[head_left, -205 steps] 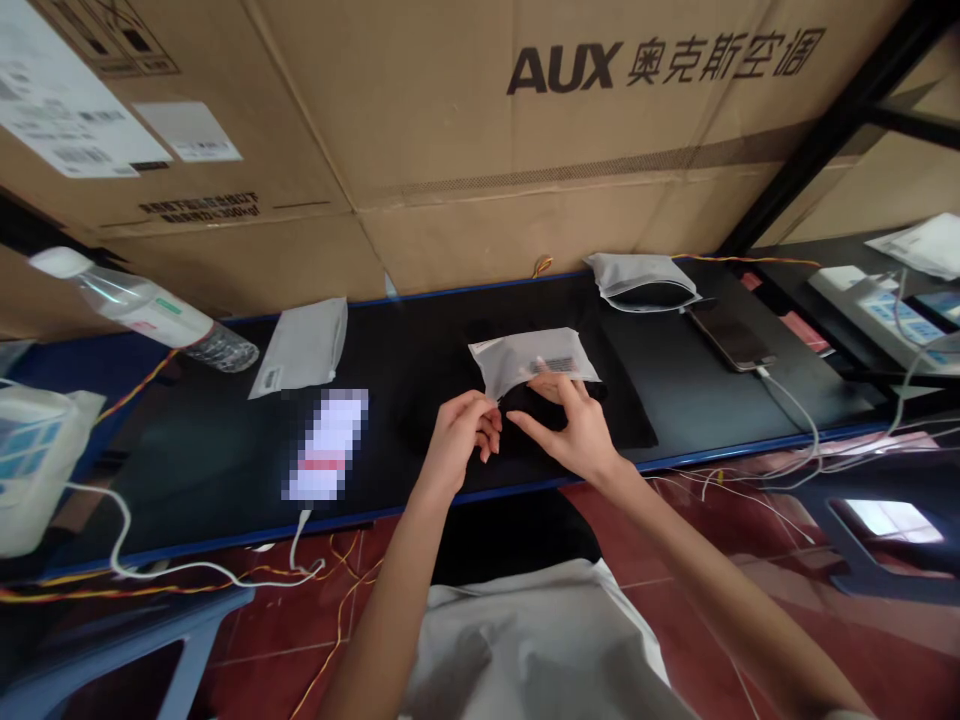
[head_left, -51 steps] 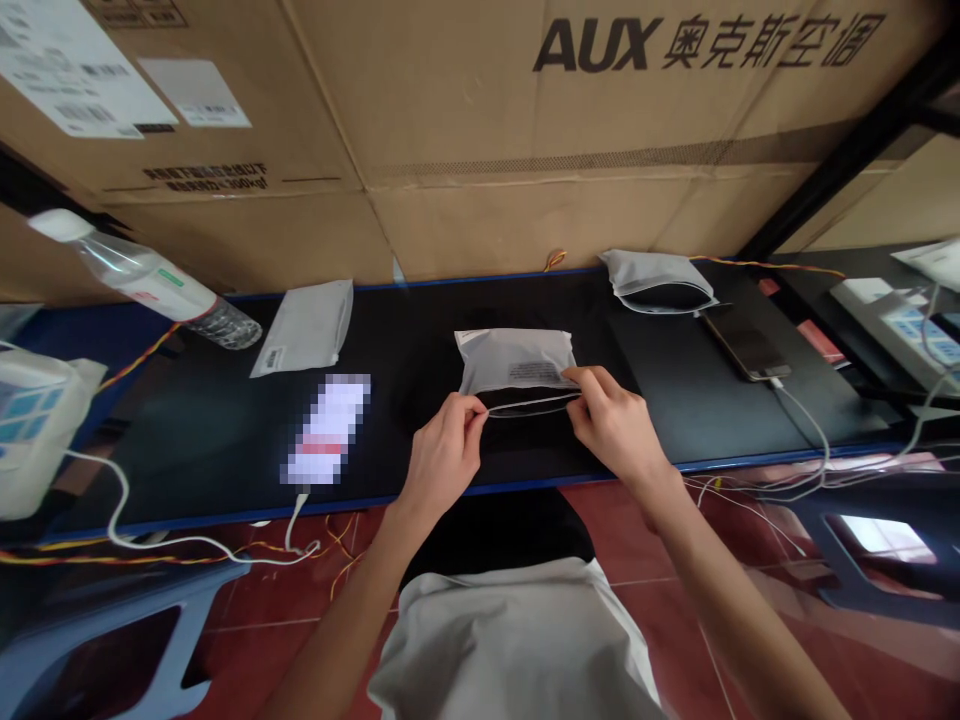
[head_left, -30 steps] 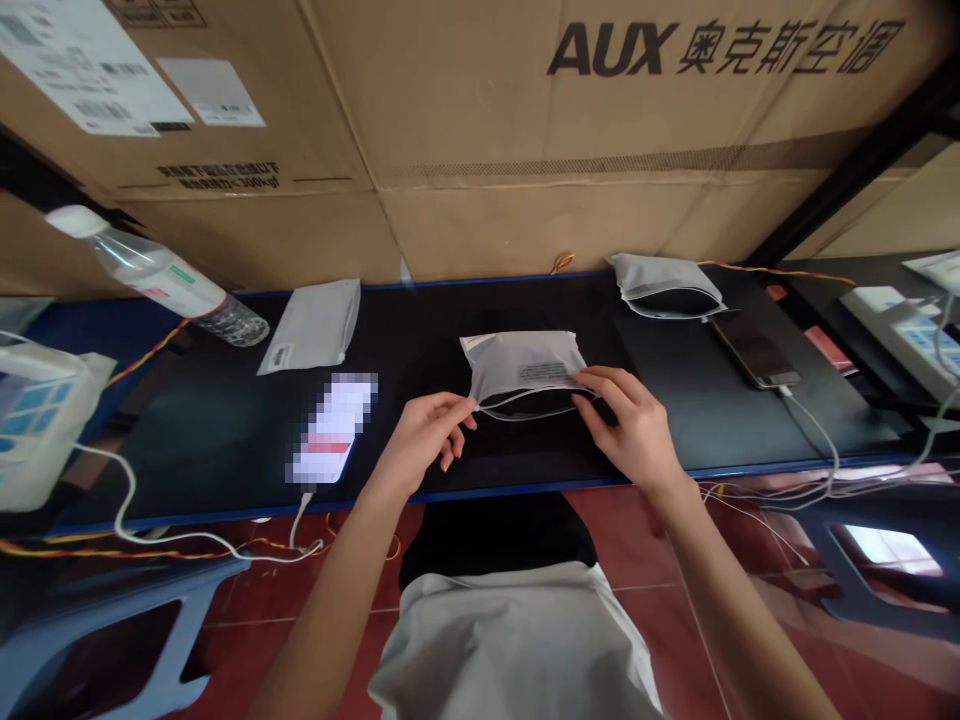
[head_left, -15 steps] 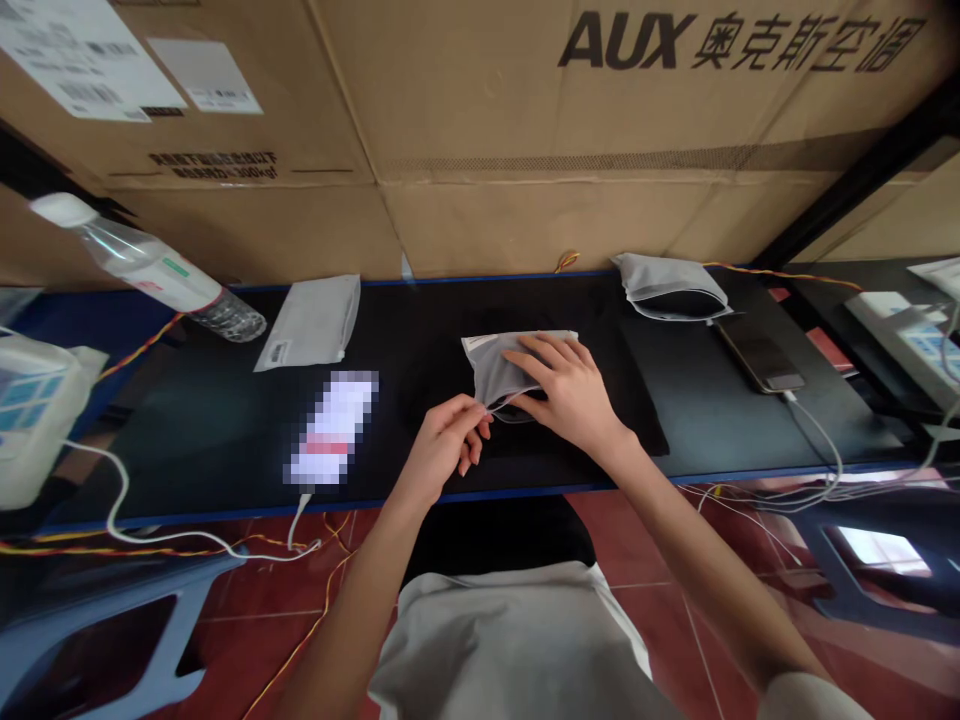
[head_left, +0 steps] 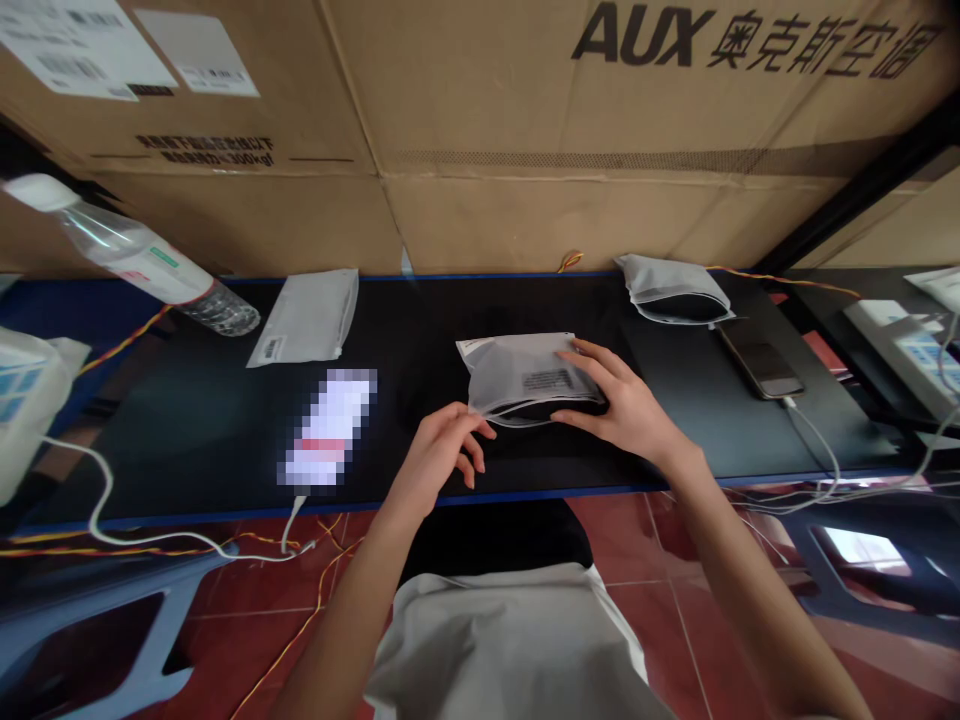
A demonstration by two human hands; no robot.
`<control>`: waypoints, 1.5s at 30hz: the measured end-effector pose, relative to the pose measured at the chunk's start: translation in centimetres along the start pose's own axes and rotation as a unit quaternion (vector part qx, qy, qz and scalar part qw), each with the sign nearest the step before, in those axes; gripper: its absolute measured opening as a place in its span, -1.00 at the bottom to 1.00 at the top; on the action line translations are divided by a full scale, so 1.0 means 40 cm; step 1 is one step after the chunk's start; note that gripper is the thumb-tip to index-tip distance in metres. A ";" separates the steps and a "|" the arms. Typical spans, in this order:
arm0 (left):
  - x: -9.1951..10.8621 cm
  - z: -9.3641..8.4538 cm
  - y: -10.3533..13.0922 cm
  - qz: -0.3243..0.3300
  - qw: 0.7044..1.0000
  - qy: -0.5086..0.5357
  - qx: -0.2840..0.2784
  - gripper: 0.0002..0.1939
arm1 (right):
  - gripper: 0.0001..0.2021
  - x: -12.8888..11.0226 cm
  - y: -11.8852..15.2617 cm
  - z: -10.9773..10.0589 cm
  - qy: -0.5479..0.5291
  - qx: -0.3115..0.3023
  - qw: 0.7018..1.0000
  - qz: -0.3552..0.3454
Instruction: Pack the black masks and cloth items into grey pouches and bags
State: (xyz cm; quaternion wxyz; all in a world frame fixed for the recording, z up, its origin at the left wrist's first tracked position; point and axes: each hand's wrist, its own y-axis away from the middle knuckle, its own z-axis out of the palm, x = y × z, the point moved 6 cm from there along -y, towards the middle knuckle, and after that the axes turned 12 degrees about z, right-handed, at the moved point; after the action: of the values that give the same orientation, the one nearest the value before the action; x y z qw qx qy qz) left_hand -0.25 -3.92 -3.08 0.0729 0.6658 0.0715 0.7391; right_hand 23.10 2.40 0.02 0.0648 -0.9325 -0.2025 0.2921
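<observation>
A frosted zip pouch (head_left: 525,370) lies on the black table in front of me, its near edge gaping and a printed label showing on top. My left hand (head_left: 448,445) pinches the pouch's near left corner between thumb and finger. At the pouch's right end, my right hand (head_left: 622,405) has its thumb at the near edge and its fingers on the upper side, holding it. A flat frosted pouch (head_left: 307,318) lies back left. Another frosted pouch (head_left: 675,290), its mouth gaping, is back right.
A phone with a blurred screen (head_left: 326,428) lies left, and a dark phone (head_left: 761,360) on a white cable lies right. A water bottle (head_left: 161,265) leans at the left. Behind the table (head_left: 187,420) stands a large cardboard box (head_left: 480,90).
My right hand has slid to the right, off the pouch's middle to its right end, uncovering the label. The pouch's mouth shows wider. My left hand stays at the left corner.
</observation>
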 end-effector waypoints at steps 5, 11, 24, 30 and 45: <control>-0.030 0.086 0.008 0.019 0.991 0.073 0.111 -0.39 | -0.34 0.043 0.023 -0.017 -0.074 -0.027 0.996 0.039; -0.054 0.135 -0.023 0.071 0.986 0.062 0.136 -0.37 | -0.46 0.050 0.007 -0.006 -0.109 -0.042 0.992 0.051; -0.047 0.137 -0.025 0.022 0.998 0.022 0.061 -0.52 | -0.71 0.102 -0.016 0.029 -0.109 0.097 0.967 0.206; -0.002 0.081 -0.002 0.112 0.972 -0.142 0.147 -0.34 | -0.61 0.089 -0.005 0.018 -0.193 0.027 0.968 0.160; -0.031 0.015 -0.022 0.150 0.959 -0.137 0.199 -0.80 | -0.64 0.077 0.028 0.020 -0.162 0.001 0.977 0.140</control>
State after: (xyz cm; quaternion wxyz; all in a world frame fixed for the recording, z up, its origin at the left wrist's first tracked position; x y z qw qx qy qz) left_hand 0.48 -3.28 -4.40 -0.1639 0.7649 0.1056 0.6140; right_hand 25.32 2.65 -2.52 -0.0094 -0.8917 -0.0779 0.4458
